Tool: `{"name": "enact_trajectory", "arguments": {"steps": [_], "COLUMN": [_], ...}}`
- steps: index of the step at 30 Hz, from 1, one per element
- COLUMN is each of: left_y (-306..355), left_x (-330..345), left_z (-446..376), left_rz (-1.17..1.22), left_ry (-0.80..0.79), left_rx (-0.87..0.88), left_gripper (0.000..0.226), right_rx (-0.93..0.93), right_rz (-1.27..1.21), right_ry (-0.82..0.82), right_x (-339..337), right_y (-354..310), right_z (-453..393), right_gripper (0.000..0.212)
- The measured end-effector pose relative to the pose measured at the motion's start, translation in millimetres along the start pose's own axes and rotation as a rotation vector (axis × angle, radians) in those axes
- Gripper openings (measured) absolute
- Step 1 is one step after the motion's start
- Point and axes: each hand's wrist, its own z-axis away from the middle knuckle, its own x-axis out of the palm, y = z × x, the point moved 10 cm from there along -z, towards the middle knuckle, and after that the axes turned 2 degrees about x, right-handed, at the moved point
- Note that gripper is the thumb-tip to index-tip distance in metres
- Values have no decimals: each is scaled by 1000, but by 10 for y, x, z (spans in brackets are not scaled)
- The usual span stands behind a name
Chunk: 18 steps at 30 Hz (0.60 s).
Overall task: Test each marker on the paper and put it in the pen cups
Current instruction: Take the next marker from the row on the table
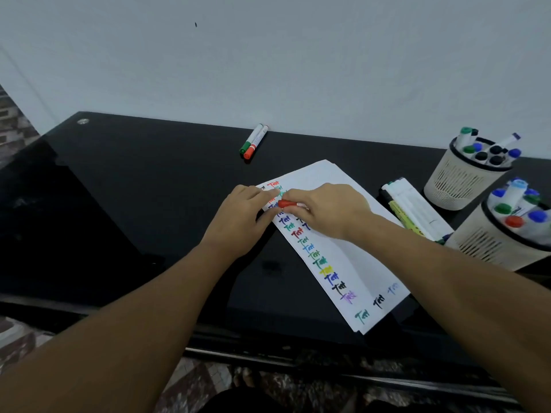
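Red-capped marker pinched between both hands over test paper — right hand curled round barrel, left hand fingertips at cap. Probably capping or uncapping — cannot tell. Next: likely drop into nearer pen cup, beyond right knuckles.

Dim, cool, even light, soft glare on the glossy black table, faint shadows, slight overall softness, wide-angle bending at the edges
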Motion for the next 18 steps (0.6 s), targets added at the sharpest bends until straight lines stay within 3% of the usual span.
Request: {"name": "enact_trajectory", "arguments": {"steps": [5, 9, 15, 18], "left_y": [50, 53, -94, -136], "left_x": [-16, -24, 43, 78], "left_z": [11, 5, -4, 3], "left_rz": [-26, -17, 25, 29], "left_ry": [22, -4, -61, -80], "left_rx": [80, 40, -99, -123], "left_gripper": [32, 29, 24, 26], "right_rx": [36, 48, 157, 304], "right_rz": [-9, -39, -427, -761], "right_ry": [-35, -66, -46, 13], "right_x": [-19, -21, -150, -162], "right_y": [9, -14, 205, 393], "right_z": [20, 64, 254, 410], "right_gripper": [47, 41, 25, 36]}}
